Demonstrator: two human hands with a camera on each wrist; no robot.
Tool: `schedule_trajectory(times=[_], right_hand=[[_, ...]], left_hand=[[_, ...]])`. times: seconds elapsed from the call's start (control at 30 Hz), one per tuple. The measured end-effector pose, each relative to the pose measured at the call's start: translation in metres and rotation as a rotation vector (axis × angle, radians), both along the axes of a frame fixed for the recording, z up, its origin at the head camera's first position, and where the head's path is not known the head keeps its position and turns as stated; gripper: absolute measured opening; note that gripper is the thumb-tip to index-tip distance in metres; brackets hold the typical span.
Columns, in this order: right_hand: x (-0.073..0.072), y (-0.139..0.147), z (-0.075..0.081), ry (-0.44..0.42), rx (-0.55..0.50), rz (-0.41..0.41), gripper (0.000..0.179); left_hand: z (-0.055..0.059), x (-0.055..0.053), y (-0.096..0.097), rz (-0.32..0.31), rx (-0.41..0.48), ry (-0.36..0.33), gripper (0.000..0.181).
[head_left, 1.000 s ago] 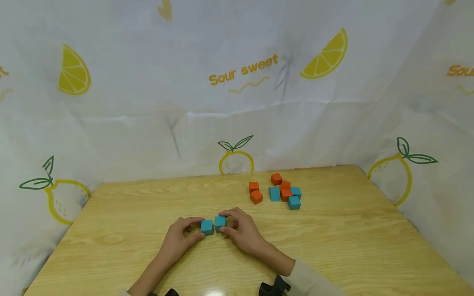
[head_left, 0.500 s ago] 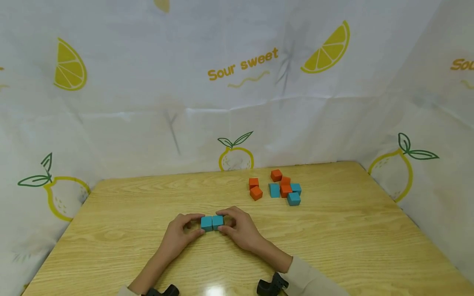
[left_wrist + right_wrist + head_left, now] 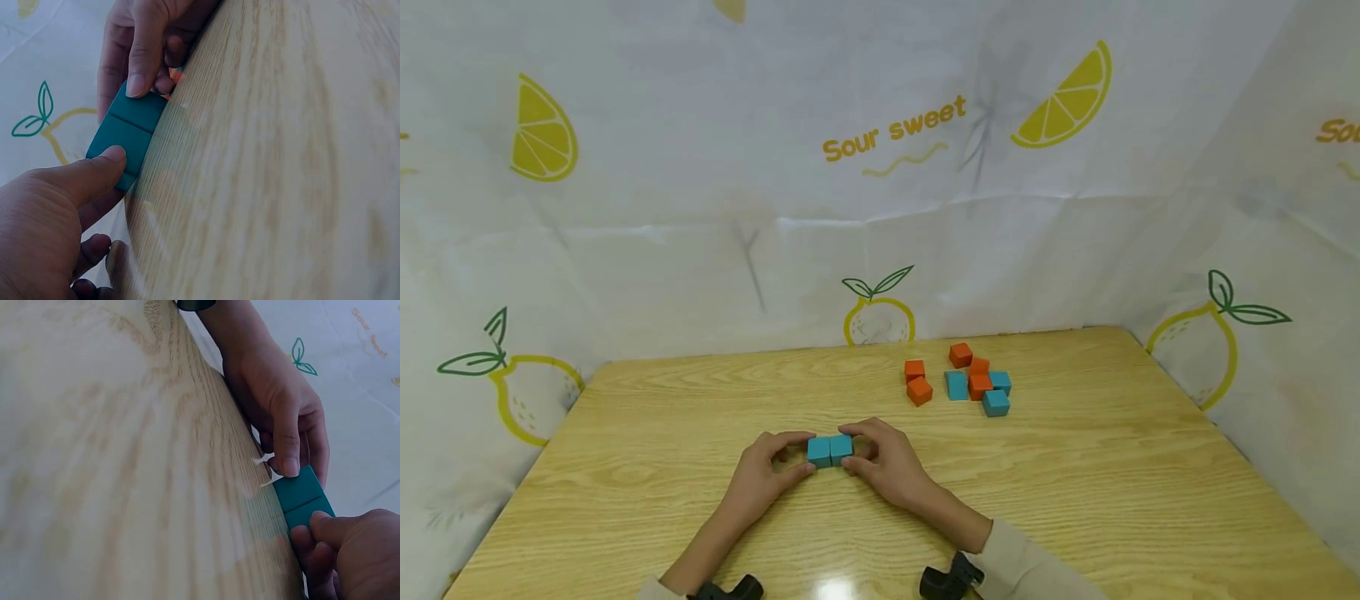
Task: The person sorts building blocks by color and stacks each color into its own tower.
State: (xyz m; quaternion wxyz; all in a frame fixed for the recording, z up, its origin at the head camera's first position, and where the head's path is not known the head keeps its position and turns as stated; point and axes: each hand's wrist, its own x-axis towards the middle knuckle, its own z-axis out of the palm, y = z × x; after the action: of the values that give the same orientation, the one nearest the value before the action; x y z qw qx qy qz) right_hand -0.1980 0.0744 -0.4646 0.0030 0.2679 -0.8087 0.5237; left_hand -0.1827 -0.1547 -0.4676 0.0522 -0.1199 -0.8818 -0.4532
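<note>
Two blue cubes stand side by side on the wooden table, their facing sides touching. My left hand (image 3: 758,477) pinches the left blue cube (image 3: 819,452) between thumb and forefinger. From the other side my right hand (image 3: 887,467) pinches the right blue cube (image 3: 841,450) in the same way. In the left wrist view a thin seam divides the left cube (image 3: 119,140) from the right cube (image 3: 139,111). The right wrist view shows both thumbs on the cubes' near faces.
Beyond my right hand lie several loose cubes: an orange pair with a front orange cube (image 3: 919,392), and a mixed cluster with a blue cube (image 3: 996,404) at its front. A printed white sheet (image 3: 700,275) hangs behind the table (image 3: 647,433).
One second ago a small gap separated the two blue cubes; my right hand has brought its cube leftward against the other. During the last half second the hands hold still.
</note>
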Motion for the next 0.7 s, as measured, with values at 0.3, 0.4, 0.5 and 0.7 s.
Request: schedule_trajectory(times=[0.3,0.4,0.5,0.7], right_hand=[[0.0005,-0.0006,0.0003,0.004,0.004,-0.01,0.039],[0.0006,-0.0003,0.0007,0.003,0.013,-0.009,0.042],[0.001,0.0009,0.0017,-0.001,0.018,-0.005,0.047],[0.0018,0.0079,0.0054,-0.015,-0.02,-0.019,0.051]], left_hand=[[0.0003,-0.0012,0.0001,-0.005,-0.003,0.003,0.043],[0.0009,-0.0005,0.0002,-0.002,-0.001,-0.007,0.043],[0.0012,0.0007,0.0004,0.005,0.0,-0.023,0.043],[0.0002,0.0001,0.0015,0.012,-0.002,-0.018,0.043]])
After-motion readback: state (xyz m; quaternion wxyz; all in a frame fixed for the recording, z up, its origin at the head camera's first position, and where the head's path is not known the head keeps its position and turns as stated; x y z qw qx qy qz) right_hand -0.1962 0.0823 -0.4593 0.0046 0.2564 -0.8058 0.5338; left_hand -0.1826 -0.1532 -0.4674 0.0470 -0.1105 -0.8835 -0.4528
